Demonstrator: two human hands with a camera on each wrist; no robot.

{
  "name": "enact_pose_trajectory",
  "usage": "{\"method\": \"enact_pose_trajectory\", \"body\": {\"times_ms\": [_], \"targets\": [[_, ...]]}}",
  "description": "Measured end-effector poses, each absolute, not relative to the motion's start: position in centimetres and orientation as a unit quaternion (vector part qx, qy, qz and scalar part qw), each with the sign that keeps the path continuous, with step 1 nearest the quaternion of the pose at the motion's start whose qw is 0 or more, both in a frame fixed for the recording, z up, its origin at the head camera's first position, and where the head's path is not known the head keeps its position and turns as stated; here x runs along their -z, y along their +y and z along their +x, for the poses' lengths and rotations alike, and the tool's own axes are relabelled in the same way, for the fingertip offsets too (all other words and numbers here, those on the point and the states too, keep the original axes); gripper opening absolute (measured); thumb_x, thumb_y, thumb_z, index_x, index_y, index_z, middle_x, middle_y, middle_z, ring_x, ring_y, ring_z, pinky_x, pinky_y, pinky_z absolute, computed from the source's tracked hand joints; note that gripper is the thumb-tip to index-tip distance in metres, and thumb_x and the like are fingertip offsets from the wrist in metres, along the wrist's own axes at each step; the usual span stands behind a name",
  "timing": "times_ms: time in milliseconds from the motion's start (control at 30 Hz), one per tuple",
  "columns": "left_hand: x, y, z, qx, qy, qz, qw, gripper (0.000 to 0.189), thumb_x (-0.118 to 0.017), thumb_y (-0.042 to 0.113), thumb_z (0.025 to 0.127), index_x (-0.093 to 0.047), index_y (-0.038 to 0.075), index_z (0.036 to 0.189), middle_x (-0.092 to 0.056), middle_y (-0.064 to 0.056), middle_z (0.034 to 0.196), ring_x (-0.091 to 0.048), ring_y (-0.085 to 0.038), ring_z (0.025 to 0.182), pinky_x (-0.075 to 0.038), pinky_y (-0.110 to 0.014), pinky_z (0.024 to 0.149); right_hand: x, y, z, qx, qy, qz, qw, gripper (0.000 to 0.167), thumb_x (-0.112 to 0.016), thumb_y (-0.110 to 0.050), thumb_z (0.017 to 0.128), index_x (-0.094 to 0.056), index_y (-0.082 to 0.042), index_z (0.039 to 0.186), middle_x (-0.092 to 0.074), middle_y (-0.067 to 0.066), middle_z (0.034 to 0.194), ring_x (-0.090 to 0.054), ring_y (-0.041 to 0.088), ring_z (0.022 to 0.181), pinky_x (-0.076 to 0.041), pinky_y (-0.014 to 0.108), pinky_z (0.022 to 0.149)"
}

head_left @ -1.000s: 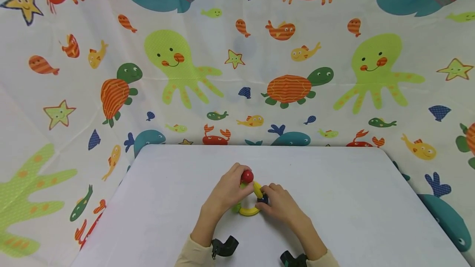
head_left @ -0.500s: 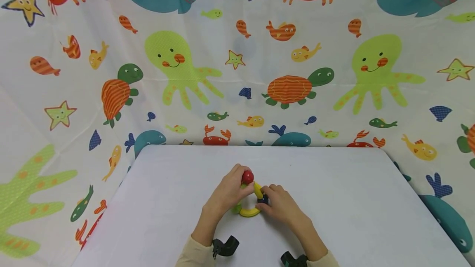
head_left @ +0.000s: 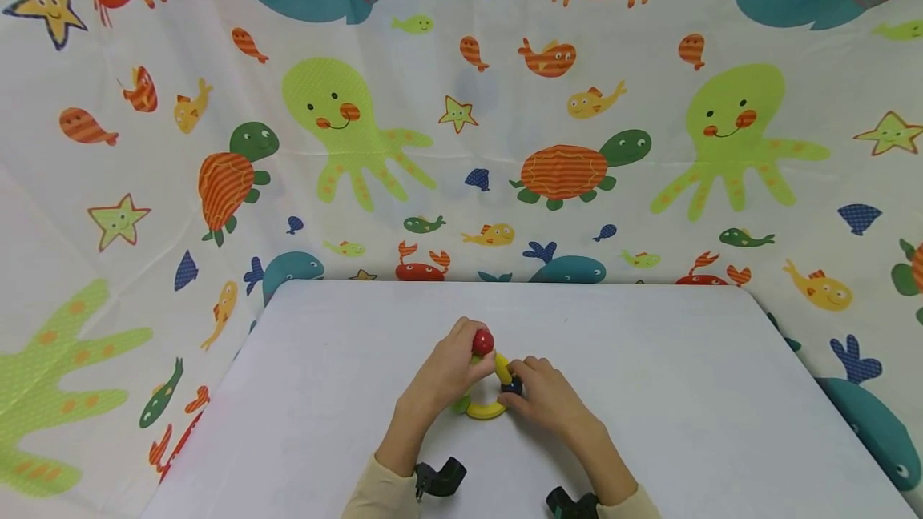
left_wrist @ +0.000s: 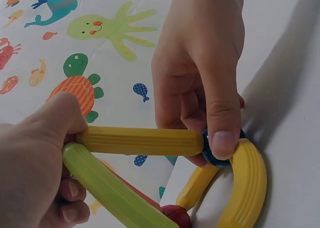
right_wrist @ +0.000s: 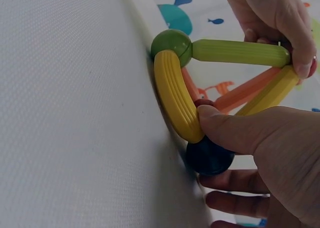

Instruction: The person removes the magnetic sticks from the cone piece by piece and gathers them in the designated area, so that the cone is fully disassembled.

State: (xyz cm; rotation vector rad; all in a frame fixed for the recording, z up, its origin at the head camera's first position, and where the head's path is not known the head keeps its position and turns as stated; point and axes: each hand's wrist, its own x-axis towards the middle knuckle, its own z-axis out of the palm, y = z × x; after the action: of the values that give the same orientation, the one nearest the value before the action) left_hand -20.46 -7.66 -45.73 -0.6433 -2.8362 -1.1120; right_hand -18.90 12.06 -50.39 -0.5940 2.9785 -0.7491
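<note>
A small frame of toy building sticks and balls stands on the white table, held by both hands. At its top, my left hand [head_left: 445,367] grips a red ball [head_left: 483,341], where a straight green stick [right_wrist: 240,51] and a straight yellow stick [left_wrist: 145,141] meet. Low on the right side, my right hand [head_left: 544,395] pinches a dark blue ball [right_wrist: 210,155], its thumb at the end of a curved yellow stick [right_wrist: 175,95]. A green ball [right_wrist: 172,45] joins that curve to the green stick. Behind are an orange stick [right_wrist: 247,90] and a second red ball [left_wrist: 177,215], partly hidden.
The white table [head_left: 649,367] reaches out on both sides of the hands. Behind it hangs a cloth [head_left: 404,118] printed with sea animals. Black wrist cameras sit by both sleeves, one near the left cuff [head_left: 378,491].
</note>
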Motion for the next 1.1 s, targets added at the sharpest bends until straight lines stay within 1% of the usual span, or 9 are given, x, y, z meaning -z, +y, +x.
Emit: {"method": "enact_pose_trajectory", "body": {"times_ms": [233,367,500,633,800,1000,1100], "targets": [[45.87,-7.58,-20.48,0.358,-0.91,-0.206,0.027,0.034,-0.059,0.025,0.094,-0.053,0.008,0.122,-0.056,-0.003,0.11,-0.058,-0.012,0.092,-0.058,-0.03,0.087,50.42,12.0,-18.94,0.237,0.954,-0.184,0.011,0.044,-0.079,-0.038,0.084,-0.067,-0.01,0.116,-0.068,0.006,0.109,-0.059,0.023,0.1,-0.054,0.046,0.089],[45.8,-7.59,-20.46,0.38,-0.9,-0.208,0.055,0.029,-0.06,0.02,0.093,-0.054,0.007,0.118,-0.058,-0.003,0.103,-0.057,-0.012,0.087,-0.057,-0.027,0.08,50.48,11.97,-19.03,0.233,0.954,-0.185,0.009,0.043,-0.079,-0.038,0.084,-0.067,-0.01,0.114,-0.068,0.005,0.107,-0.058,0.022,0.098,-0.053,0.045,0.088],[45.74,-7.64,-20.48,0.395,-0.889,-0.218,0.081,0.025,-0.062,0.017,0.093,-0.054,0.006,0.115,-0.059,-0.003,0.099,-0.057,-0.012,0.086,-0.056,-0.025,0.077,50.47,11.97,-19.07,0.235,0.954,-0.187,0.007,0.042,-0.079,-0.038,0.084,-0.067,-0.011,0.114,-0.068,0.006,0.108,-0.058,0.022,0.097,-0.053,0.045,0.087],[45.65,-7.64,-20.43,0.392,-0.889,-0.223,0.084,0.026,-0.062,0.017,0.094,-0.054,0.006,0.116,-0.06,-0.003,0.1,-0.057,-0.012,0.087,-0.057,-0.025,0.078,50.42,11.99,-19.0,0.239,0.953,-0.187,0.008,0.042,-0.079,-0.037,0.084,-0.067,-0.01,0.114,-0.068,0.006,0.108,-0.058,0.022,0.097,-0.053,0.046,0.087],[45.49,-7.72,-20.43,0.398,-0.888,-0.217,0.072,0.026,-0.062,0.02,0.095,-0.054,0.008,0.116,-0.06,-0.004,0.105,-0.058,-0.013,0.091,-0.058,-0.026,0.081,50.32,11.97,-18.91,0.235,0.954,-0.183,0.012,0.043,-0.079,-0.038,0.084,-0.067,-0.01,0.115,-0.068,0.006,0.108,-0.057,0.022,0.097,-0.053,0.046,0.087],[45.52,-8.14,-20.74,0.405,-0.891,-0.196,0.067,0.027,-0.064,0.027,0.094,-0.056,0.013,0.116,-0.054,-0.001,0.11,-0.057,-0.012,0.093,-0.056,-0.02,0.077,50.27,11.9,-18.94,0.231,0.957,-0.177,0.019,0.045,-0.079,-0.039,0.084,-0.067,-0.01,0.117,-0.068,0.007,0.11,-0.058,0.023,0.099,-0.053,0.047,0.089],[45.48,-8.47,-20.83,0.409,-0.89,-0.191,0.066,0.03,-0.065,0.028,0.094,-0.056,0.014,0.119,-0.053,-0.001,0.112,-0.058,-0.012,0.095,-0.056,-0.022,0.078,50.31,11.91,-19.01,0.228,0.957,-0.178,0.019,0.044,-0.079,-0.039,0.084,-0.067,-0.011,0.116,-0.068,0.006,0.109,-0.058,0.023,0.098,-0.053,0.046,0.088]]}}
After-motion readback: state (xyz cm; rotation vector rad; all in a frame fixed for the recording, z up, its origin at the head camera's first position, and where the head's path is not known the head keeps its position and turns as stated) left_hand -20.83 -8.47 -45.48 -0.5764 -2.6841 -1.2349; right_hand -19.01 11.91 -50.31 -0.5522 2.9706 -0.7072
